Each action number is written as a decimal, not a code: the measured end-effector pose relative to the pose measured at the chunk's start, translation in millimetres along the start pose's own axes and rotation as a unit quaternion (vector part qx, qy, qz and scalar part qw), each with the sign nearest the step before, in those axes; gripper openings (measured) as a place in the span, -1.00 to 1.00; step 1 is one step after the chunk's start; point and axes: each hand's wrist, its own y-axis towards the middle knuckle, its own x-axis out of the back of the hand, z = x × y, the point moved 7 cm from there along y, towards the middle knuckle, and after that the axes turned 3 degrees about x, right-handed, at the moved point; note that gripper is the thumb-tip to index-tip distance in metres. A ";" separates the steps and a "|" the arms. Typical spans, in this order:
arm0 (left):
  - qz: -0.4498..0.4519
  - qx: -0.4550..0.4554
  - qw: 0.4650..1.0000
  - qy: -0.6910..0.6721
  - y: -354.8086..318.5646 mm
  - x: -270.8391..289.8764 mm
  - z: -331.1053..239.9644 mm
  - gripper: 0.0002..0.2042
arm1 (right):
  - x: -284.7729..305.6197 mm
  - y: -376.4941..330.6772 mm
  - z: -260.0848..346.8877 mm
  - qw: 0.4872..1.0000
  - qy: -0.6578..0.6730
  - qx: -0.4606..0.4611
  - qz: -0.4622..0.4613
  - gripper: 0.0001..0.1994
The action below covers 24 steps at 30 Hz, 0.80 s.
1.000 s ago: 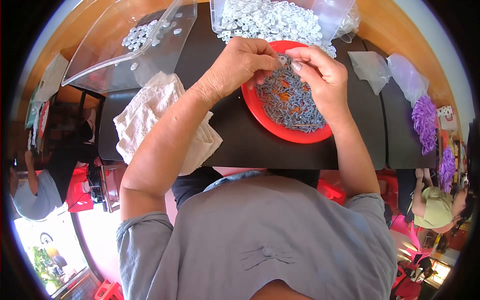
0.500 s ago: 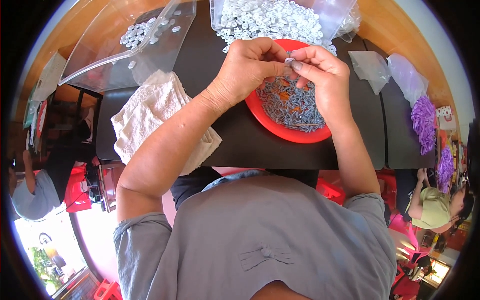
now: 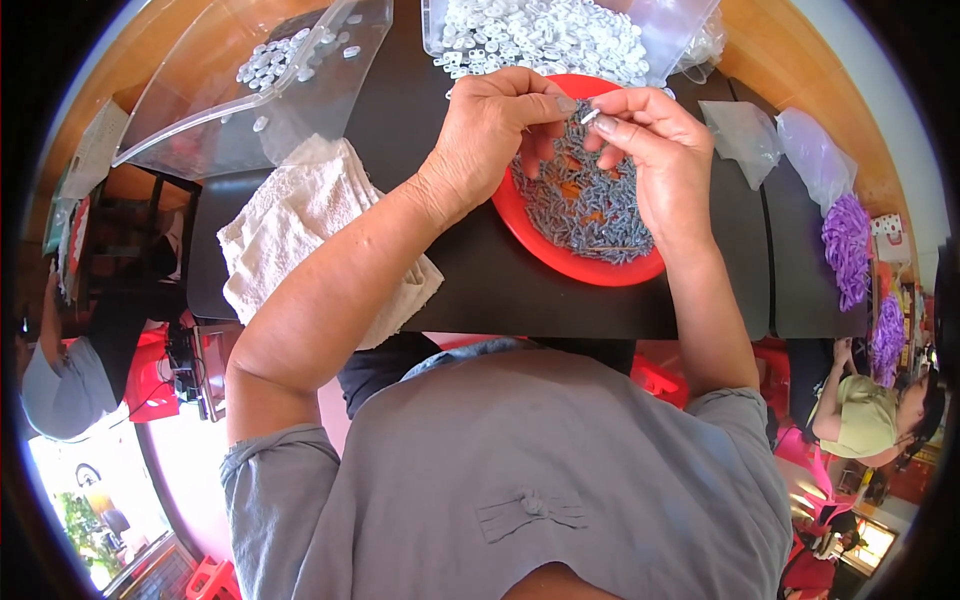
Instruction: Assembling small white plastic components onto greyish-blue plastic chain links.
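The dark table [image 3: 450, 300] carries all the work items. A clear bin [image 3: 190, 135] stands at the left and contains a small group of white pieces [image 3: 275, 62]. A translucent tub [image 3: 672, 28] at the far edge holds a large heap of white pieces. A pale cloth [image 3: 290, 220] lies crumpled at the left, partly hidden by the left forearm. A red bowl [image 3: 600, 272] sits in front of the tub and contains many thin grey pieces [image 3: 600, 220]. The left hand [image 3: 490, 130] and the right hand [image 3: 672, 160] are both above the bowl. 2 plastic bags [image 3: 740, 140] rest at the right. The right thumb and fingers are clamped on 1 small white part [image 3: 590, 117], positioned over the bowl, between the 2 hands. The left thumb and index fingertips are close together; whether they grip anything cannot be determined.
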 end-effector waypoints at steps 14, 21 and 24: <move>-0.005 -0.058 0.998 0.030 -7.0 -9.8 -3.6 -0.89 | -4.4 -1.1 -10.9 0.996 0.064 -0.062 0.009 -0.86; -0.040 -0.180 0.978 0.099 -12.9 -8.8 -14.8 -0.91 | -5.0 -1.6 -12.1 0.996 0.058 -0.061 0.017 -0.88; -0.031 -0.184 0.975 0.122 -9.8 -7.4 -11.2 -0.91 | -5.2 -1.8 -12.2 0.997 0.042 -0.059 0.018 -0.88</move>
